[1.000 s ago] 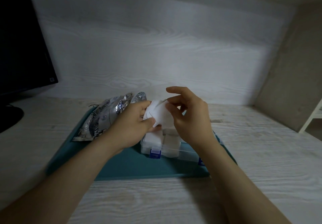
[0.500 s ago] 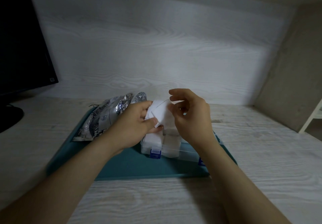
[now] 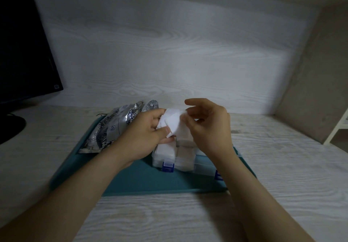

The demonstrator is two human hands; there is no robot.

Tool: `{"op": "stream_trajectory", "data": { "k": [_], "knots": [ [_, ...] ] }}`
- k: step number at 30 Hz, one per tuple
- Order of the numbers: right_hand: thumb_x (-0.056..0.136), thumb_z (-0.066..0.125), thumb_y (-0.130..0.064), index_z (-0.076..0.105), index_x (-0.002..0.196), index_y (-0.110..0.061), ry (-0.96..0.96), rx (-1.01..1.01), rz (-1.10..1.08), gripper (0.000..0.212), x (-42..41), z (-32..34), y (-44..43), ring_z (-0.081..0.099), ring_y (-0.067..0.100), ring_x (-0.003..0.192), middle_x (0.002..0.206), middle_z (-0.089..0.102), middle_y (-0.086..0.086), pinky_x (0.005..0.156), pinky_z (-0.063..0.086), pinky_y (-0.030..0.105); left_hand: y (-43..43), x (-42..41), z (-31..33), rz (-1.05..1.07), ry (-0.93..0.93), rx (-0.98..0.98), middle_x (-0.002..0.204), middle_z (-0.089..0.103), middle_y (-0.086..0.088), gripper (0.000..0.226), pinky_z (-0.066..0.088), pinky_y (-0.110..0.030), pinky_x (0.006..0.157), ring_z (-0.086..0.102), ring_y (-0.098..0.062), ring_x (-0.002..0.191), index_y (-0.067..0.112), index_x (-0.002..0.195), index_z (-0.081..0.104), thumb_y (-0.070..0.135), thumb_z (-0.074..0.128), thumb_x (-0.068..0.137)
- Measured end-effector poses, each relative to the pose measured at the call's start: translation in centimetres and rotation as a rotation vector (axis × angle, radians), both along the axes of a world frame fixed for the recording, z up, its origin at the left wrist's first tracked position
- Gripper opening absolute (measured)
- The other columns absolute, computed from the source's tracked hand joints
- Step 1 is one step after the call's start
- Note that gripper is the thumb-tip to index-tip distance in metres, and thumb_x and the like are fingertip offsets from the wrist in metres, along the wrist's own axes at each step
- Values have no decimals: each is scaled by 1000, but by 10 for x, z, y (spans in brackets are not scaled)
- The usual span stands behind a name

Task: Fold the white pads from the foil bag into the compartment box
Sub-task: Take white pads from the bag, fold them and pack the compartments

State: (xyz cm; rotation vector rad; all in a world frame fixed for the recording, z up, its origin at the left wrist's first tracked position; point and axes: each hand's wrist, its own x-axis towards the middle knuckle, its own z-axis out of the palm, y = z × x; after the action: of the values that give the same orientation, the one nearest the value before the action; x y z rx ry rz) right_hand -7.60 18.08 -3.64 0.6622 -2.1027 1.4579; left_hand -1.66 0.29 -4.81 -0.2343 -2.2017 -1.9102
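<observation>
White square pad pinched between left hand and right hand, mid-frame, straight above clear plastic compartment box.

Nothing legible showed. The foil bag carried a small round blue emblem and dark print, both too blurred to read, as was the monitor's corner sticker.

Crinkled glossy foil bag, matt wood-grain table
</observation>
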Motion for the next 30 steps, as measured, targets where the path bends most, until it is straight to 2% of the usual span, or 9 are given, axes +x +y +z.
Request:
{"op": "stream_trajectory", "data": {
  "k": [6, 11, 13, 17, 21, 25, 30],
  "knots": [
    [86, 85, -9, 78, 107, -24, -42, -124, 5, 27, 0, 4, 3, 75, 7, 79, 83, 76, -8, 73, 61, 23, 1, 0, 3, 55, 8, 15, 113, 80, -10, 44, 64, -35, 88, 78, -23, 105, 16, 130, 68, -14, 53, 102],
    [94, 76, -6, 78, 110, -19, -191, -450, 70, 21, 1, 12, 9, 78, 16, 80, 93, 76, 2, 70, 57, 19, -1, 3, 6, 74, 9, 52, 110, 80, -7, 42, 64, -29, 84, 79, -24, 99, 22, 118, 70, -13, 52, 102],
    [93, 76, -4, 78, 113, -17, -230, -494, 129, 24, 0, 14, 13, 79, 19, 83, 96, 74, 8, 72, 57, 19, -2, 3, 7, 70, 4, 54, 113, 80, -8, 42, 64, -31, 87, 79, -25, 100, 21, 120, 70, -12, 52, 102],
    [85, 84, -2, 79, 109, -18, -245, -292, 264, 29, 1, 15, 12, 78, 22, 87, 90, 78, 10, 83, 63, 32, -2, 3, 8, 34, -9, 55, 115, 79, -9, 41, 64, -34, 90, 78, -24, 106, 15, 130, 67, -12, 52, 103],
    [84, 88, -7, 78, 106, -18, -129, -49, 194, 26, -2, 6, 4, 77, 14, 82, 84, 79, -1, 82, 64, 40, -5, 2, 8, 10, -27, 36, 116, 79, -9, 45, 63, -40, 95, 76, -24, 110, 13, 134, 67, -14, 59, 98],
    [83, 88, -9, 78, 108, -17, -135, -59, 200, 28, -2, 5, 4, 77, 13, 82, 84, 80, -2, 84, 63, 43, -6, 1, 7, 2, -35, 21, 117, 79, -10, 51, 60, -46, 100, 75, -25, 113, 13, 133, 68, -17, 66, 92],
    [83, 89, -11, 78, 104, -19, -72, 0, 166, 26, -1, 4, 3, 75, 10, 82, 86, 78, -5, 80, 63, 41, -2, 2, 9, -19, -51, 33, 114, 79, -9, 53, 62, -41, 96, 76, -24, 111, 13, 133, 67, -21, 50, 96]
  ]
}}
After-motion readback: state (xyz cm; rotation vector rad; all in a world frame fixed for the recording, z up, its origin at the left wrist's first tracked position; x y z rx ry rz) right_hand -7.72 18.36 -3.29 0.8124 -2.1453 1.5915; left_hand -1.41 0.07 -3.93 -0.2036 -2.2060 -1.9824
